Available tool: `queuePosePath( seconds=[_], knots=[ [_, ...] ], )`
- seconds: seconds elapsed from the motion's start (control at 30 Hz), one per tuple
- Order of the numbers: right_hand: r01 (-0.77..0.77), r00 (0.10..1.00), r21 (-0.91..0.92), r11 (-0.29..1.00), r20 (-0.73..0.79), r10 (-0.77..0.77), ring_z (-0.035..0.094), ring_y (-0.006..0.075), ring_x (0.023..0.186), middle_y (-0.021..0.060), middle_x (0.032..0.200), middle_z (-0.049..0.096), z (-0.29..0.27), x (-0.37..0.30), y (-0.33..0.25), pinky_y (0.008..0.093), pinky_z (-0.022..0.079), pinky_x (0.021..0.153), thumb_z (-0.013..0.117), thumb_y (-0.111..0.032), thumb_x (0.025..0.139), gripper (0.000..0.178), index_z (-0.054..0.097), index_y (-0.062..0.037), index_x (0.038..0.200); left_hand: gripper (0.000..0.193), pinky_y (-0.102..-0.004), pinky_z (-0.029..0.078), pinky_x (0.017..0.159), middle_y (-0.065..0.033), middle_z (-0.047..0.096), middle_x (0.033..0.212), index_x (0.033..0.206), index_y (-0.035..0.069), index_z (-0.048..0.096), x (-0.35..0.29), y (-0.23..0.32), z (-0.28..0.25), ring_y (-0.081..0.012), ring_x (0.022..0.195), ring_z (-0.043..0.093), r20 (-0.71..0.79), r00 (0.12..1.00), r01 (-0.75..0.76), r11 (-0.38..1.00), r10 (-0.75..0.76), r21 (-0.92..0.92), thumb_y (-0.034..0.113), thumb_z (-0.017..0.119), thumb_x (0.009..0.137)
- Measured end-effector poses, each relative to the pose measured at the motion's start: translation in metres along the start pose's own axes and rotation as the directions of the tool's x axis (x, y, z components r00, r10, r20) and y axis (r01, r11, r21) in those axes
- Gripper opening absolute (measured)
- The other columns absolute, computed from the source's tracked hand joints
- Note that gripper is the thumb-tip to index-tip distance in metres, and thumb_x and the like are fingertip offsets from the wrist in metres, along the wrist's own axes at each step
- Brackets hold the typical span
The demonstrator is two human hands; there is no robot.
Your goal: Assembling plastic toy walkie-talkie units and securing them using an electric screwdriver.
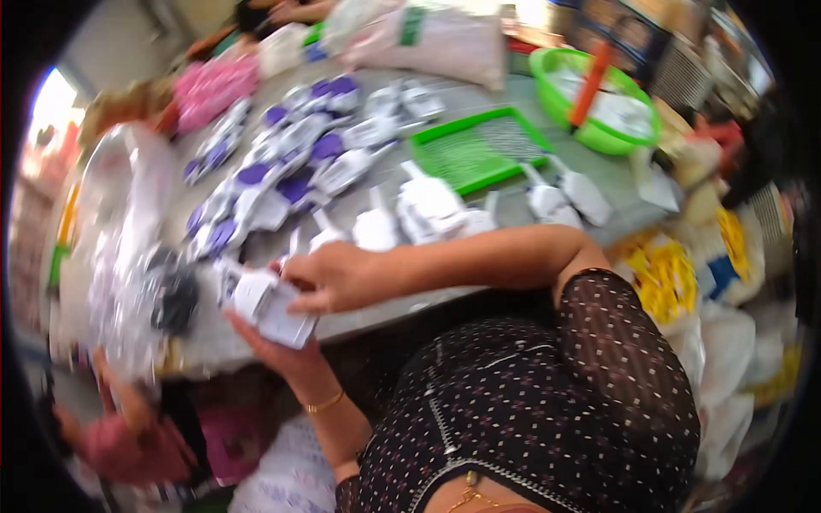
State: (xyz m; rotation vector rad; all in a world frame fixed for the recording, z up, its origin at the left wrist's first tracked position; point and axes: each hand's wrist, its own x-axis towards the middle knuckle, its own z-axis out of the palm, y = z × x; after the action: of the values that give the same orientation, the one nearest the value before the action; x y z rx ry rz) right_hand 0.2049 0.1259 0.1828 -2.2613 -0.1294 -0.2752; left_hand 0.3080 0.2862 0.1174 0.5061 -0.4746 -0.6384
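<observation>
White plastic part [282, 322], clamped in left hand [286, 355] at the near edge of the counter [623, 181], beneath right hand [342, 275] of unclear grip, with similar pieces [375, 229] crowded beyond, clear bag [128, 192] close at left, green tray [446, 160] farther right, and long axis slanted upper-left to lower-right, pointing end blurred.

From my post I see a grey table [609, 178] carrying purple-and-white parts [254, 175], white parts [432, 201] nearer the front edge, a green tray [440, 160], a green basin [554, 98], a pink bundle [215, 90] and a pale sack [453, 47].
</observation>
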Motion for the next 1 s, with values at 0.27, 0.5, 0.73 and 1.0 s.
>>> queuePosePath(
  seconds=[0.27, 0.5, 0.73, 1.0],
  knots=[
    [-0.692, 0.716, -0.413, 0.592, -0.494, 0.493, 0.069, 0.0298, 0.080, 0.0146, 0.089, 0.071, -0.171, -0.222, 0.050, 0.0408, 0.053, 0.072, 0.062, -0.025, 0.090, 0.021, 0.071, -0.0080, 0.097, 0.073, -0.0437, 0.054, 0.089, -0.0268, 0.057, 0.134, 0.139, -0.005, 0.050, -0.006, 0.020, -0.020, -0.0348, 0.103, 0.063, 0.091, 0.988, 0.134, 0.980, -0.122, -0.149, 0.058, 0.047, 0.102],
    [-0.983, 0.166, -0.130, 0.126, -0.926, 0.338, 0.071, 0.0360, 0.092, 0.0192, 0.095, 0.073, -0.350, -0.418, 0.230, 0.0462, 0.055, 0.082, 0.062, -0.030, 0.087, 0.026, 0.074, -0.0087, 0.096, 0.077, -0.0424, 0.056, 0.076, -0.0262, 0.060, 0.126, 0.138, -0.005, 0.050, 0.009, -0.040, 0.021, -0.0340, 0.089, 0.065, 0.132, 0.895, 0.445, 0.857, -0.425, -0.258, 0.062, 0.041, 0.102],
    [-0.977, -0.027, -0.090, -0.192, -0.844, 0.535, 0.063, 0.0359, 0.122, 0.0188, 0.131, 0.066, -0.371, -0.368, 0.272, 0.0437, 0.050, 0.101, 0.063, -0.034, 0.086, 0.046, 0.069, -0.0077, 0.123, 0.077, -0.0427, 0.061, 0.071, -0.0279, 0.064, 0.122, 0.138, -0.003, 0.051, -0.004, -0.046, 0.047, -0.0372, 0.085, 0.069, 0.100, 0.898, 0.440, 0.875, -0.428, -0.201, 0.063, 0.038, 0.102],
    [-0.754, 0.035, 0.084, 0.652, -0.985, 0.167, 0.070, 0.0265, 0.095, 0.0171, 0.106, 0.072, -0.348, -0.405, 0.206, 0.0366, 0.055, 0.082, 0.073, -0.021, 0.083, 0.042, 0.064, 0.0012, 0.116, 0.072, -0.0493, 0.061, 0.072, -0.0277, 0.061, 0.127, 0.141, -0.001, 0.049, -0.005, -0.055, 0.069, -0.0417, 0.096, 0.066, -0.023, 0.901, 0.424, 0.889, -0.434, -0.174, 0.059, 0.038, 0.103]
  ],
)
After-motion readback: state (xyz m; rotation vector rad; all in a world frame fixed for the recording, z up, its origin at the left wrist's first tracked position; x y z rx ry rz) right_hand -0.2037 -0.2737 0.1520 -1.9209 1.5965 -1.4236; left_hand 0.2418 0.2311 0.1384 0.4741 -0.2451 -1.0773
